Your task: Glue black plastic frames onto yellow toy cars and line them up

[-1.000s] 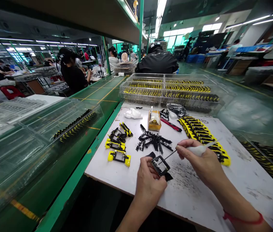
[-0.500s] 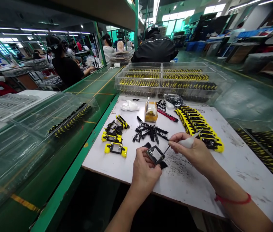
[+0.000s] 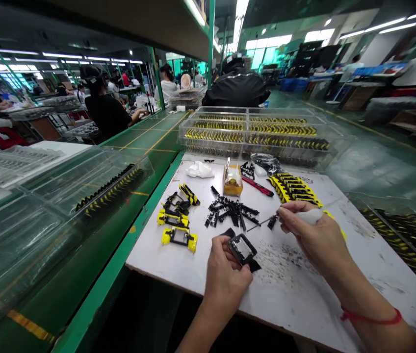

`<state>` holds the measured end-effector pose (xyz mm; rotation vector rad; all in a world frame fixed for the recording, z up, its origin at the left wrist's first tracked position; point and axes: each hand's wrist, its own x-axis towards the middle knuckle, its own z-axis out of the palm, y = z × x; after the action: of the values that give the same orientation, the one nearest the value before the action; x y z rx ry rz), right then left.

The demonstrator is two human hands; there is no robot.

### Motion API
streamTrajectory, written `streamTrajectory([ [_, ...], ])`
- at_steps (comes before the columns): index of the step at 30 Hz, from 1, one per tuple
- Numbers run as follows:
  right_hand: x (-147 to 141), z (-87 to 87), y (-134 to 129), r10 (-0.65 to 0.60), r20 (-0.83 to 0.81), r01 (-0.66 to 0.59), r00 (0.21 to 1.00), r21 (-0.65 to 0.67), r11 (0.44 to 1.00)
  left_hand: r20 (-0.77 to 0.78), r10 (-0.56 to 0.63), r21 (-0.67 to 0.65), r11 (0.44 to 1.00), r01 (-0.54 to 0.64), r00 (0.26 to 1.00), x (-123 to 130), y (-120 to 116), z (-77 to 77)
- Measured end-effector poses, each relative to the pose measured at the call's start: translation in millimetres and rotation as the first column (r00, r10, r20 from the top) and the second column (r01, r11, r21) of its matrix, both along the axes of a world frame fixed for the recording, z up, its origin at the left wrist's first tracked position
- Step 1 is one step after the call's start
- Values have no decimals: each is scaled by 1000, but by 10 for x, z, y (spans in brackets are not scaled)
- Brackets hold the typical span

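My left hand (image 3: 226, 274) is closed on a black rectangular frame part (image 3: 243, 248), tilted above the white board near its front edge. My right hand (image 3: 311, 230) grips a thin dark metal tool (image 3: 261, 224), its tip pointing left, above and apart from the frame part. A white pointed bottle (image 3: 310, 215) is also held in that hand. Beyond the hands lies a pile of small black parts (image 3: 232, 210). Yellow and black parts (image 3: 179, 237) sit on the left of the board, and a row of yellow-black parts (image 3: 294, 189) lies behind my right hand.
An orange box (image 3: 232, 181), a red tool (image 3: 257, 187) and white crumpled material (image 3: 199, 170) are at the back of the board (image 3: 178, 262). Clear trays (image 3: 247, 130) of parts stand behind. A green conveyor (image 3: 119, 196) runs on the left. Several people sit farther off.
My right hand has moved right, and the tool's tip has come away from the frame part. My left hand still holds that part. The whole view has shifted slightly.
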<state>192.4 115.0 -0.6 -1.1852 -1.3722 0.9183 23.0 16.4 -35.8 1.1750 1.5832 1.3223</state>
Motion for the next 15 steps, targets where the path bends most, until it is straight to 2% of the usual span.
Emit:
streamTrajectory([
  [3, -56, 265, 91, -164, 199, 129, 966, 178, 976, -11, 7, -64, 998, -8, 1000, 22, 21, 15],
  [5, -154, 445, 189, -286, 289, 163, 913, 384, 909, 5, 10, -90, 996, -10, 1000, 35, 42, 3],
  [7, -284, 552, 335, -358, 320, 139, 877, 546, 826, 35, 4, -79, 997, -1, 999, 45, 64, -28],
  [10, -491, 533, 601, -376, 360, 55, 854, 656, 752, 97, -11, -47, 999, 16, 995, 55, 90, -83],
  [15, -748, 279, 949, -308, 481, -104, 821, 656, 748, 20, -3, -80, 997, 5, 1000, 73, 99, -103],
])
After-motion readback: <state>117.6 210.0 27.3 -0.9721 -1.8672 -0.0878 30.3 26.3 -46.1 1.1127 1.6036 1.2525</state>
